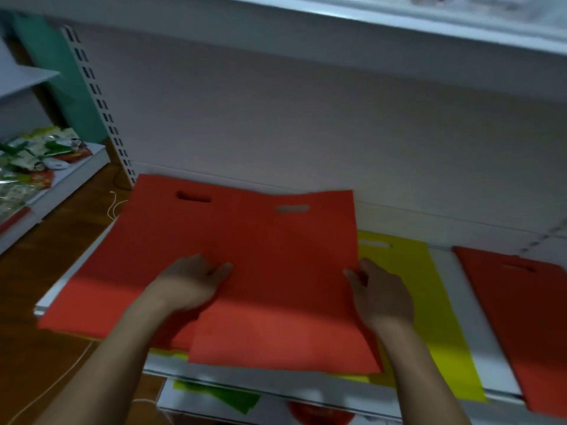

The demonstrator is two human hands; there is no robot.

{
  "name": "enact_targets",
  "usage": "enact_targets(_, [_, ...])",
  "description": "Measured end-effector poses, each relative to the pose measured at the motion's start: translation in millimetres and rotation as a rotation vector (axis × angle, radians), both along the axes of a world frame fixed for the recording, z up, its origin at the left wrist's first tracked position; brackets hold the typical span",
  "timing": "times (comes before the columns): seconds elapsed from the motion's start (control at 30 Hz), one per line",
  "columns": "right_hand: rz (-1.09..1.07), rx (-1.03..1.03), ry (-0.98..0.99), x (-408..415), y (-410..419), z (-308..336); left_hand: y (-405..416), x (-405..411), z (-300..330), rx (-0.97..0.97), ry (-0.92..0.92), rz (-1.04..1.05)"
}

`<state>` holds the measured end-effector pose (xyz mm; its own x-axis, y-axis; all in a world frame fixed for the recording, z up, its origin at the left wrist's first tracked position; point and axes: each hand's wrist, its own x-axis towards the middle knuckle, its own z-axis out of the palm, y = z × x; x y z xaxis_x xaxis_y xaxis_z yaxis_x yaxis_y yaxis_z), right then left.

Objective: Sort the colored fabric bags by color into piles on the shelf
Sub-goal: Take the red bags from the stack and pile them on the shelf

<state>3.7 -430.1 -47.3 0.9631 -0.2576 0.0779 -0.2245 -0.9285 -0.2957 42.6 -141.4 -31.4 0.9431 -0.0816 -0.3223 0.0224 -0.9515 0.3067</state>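
Your left hand presses flat on the top red bag, and your right hand pinches its right edge. It overlaps another red bag at the shelf left end. Sorting looks partway: a yellow bag and a separate red bag lie further right.

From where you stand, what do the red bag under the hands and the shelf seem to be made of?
The red bag looks like thin non-woven fabric: matte, flat, with a die-cut handle slot and soft creases. The shelf seems to be painted metal, pale and smooth, with a faint sheen along its front edge, though blur leaves that open.
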Motion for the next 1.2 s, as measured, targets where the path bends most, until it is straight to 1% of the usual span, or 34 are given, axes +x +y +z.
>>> enact_targets(0.17, [-0.074, -0.088, -0.099, -24, -85, 5, -98, -28, -14, 0.177, -0.172, -0.060])
enact_targets(0.3, [-0.172, -0.131, -0.192, -48, -166, -3, -188, -50, -2, 0.212, -0.372, -0.148])
enact_targets(0.37, [-0.222, -0.134, -0.229, -59, -210, -7, -234, -56, -2, 0.193, -0.319, -0.200])
enact_targets(0.43, [-0.268, -0.148, -0.266, -70, -255, -11, -281, -61, -3, 0.196, -0.189, -0.235])
enact_targets(0.53, [-0.321, -0.169, -0.316, -88, -321, -18, -349, -65, -2, 0.172, -0.122, -0.270])
enact_targets(0.63, [-0.386, -0.168, -0.187, -102, -381, -24, -410, -73, -6, 0.154, -0.094, -0.313])
enact_targets(0.73, [-0.440, -0.096, -0.065, -107, -424, -26, -449, -77, -12, 0.139, -0.119, -0.342])
enact_targets(0.87, [-0.514, -0.002, 0.107, -106, -445, -39, -466, -81, -25, 0.241, -0.144, -0.341])
enact_targets(0.93, [-0.518, 0.020, 0.131, -104, -446, -43, -467, -80, -29, 0.255, -0.116, -0.321])
enact_targets(1.1, [-0.480, 0.017, 0.160, -96, -443, -43, -476, -74, -33, 0.198, -0.091, -0.302])
enact_targets(1.2, [-0.491, 0.060, 0.155, -95, -445, -43, -483, -73, -33, 0.204, -0.110, -0.324])
